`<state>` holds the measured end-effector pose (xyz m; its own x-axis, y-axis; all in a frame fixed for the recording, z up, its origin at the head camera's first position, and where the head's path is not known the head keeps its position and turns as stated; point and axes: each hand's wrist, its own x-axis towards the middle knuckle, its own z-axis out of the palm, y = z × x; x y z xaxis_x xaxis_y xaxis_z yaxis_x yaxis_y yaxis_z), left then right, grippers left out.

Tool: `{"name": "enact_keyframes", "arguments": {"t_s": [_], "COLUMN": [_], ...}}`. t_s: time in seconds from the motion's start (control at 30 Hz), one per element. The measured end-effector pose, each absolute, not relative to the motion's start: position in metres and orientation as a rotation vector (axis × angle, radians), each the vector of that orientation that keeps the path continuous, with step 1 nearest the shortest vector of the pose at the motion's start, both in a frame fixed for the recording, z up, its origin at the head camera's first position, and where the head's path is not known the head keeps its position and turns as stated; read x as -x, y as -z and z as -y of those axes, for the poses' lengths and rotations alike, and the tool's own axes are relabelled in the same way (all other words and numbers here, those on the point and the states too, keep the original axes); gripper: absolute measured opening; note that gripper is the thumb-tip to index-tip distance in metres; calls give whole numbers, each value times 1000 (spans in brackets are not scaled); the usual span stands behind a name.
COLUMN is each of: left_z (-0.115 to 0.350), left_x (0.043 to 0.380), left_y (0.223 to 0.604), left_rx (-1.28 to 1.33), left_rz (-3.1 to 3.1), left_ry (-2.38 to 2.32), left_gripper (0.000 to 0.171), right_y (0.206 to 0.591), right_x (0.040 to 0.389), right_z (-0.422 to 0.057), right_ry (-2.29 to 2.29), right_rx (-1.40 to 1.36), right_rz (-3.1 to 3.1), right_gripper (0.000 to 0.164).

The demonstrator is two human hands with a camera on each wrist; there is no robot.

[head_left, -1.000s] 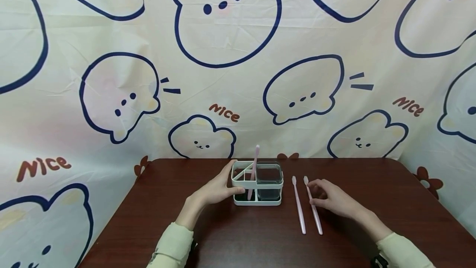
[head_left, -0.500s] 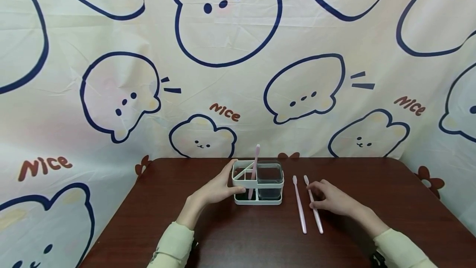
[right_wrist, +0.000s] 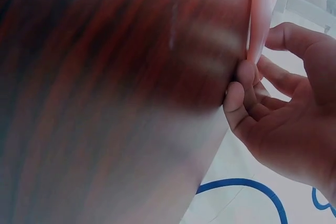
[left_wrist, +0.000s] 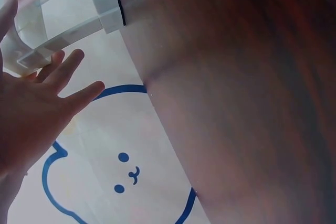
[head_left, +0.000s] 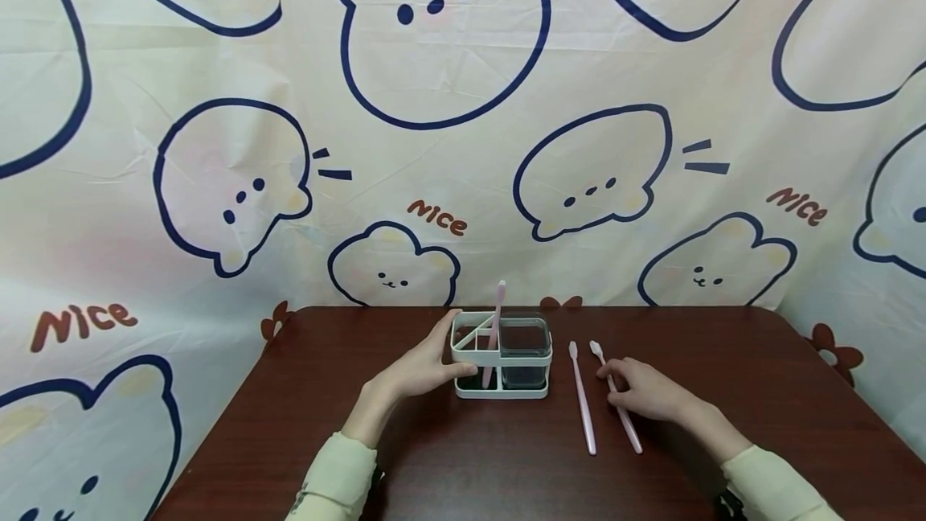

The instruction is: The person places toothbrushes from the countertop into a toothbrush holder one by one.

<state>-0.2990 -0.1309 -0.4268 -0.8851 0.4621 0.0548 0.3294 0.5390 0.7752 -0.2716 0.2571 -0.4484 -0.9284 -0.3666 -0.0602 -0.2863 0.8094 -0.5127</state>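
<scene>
A white toothbrush holder [head_left: 502, 361] with divided slots and a clear cup stands on the dark table. One pink toothbrush [head_left: 495, 328] leans upright in a slot of it. My left hand [head_left: 415, 367] holds the holder's left side, thumb at the front and index finger towards the back; the left wrist view shows its other fingers spread beside the frame [left_wrist: 68, 40]. To the right, two pink toothbrushes lie bristle heads away from me. My right hand [head_left: 651, 389] pinches the right-hand toothbrush [head_left: 629, 428] near its neck, thumb and fingertips around the handle [right_wrist: 258, 24]. The other toothbrush [head_left: 583, 404] lies untouched beside it.
The brown wooden table [head_left: 506, 473] ends at a far edge just behind the holder. A cream cloth [head_left: 448, 183] printed with blue bear outlines hangs behind and at both sides.
The right-hand toothbrush has turned slightly, its handle end swinging to the right. My right hand has shifted a little nearer and right with it. My left hand and the holder stay put.
</scene>
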Motion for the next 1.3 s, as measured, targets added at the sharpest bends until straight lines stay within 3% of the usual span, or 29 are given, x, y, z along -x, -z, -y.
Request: {"name": "enact_keyframes", "arguments": {"t_s": [0.3, 1.1, 1.3], "left_z": [131, 135, 133], "left_x": [300, 297, 301], "left_y": [428, 419, 415], "left_rx": [-694, -613, -650], "left_rz": [-2613, -2633, -2628], "left_ry": [-1265, -1187, -1238], "left_gripper": [88, 110, 104], "right_y": [452, 428, 414], "right_x": [272, 274, 275], "right_z": [-259, -245, -241], "right_ry": [806, 1014, 1023], "right_rx": [445, 458, 484], "right_rz": [-2903, -3075, -3200], "right_gripper": [31, 38, 40]}}
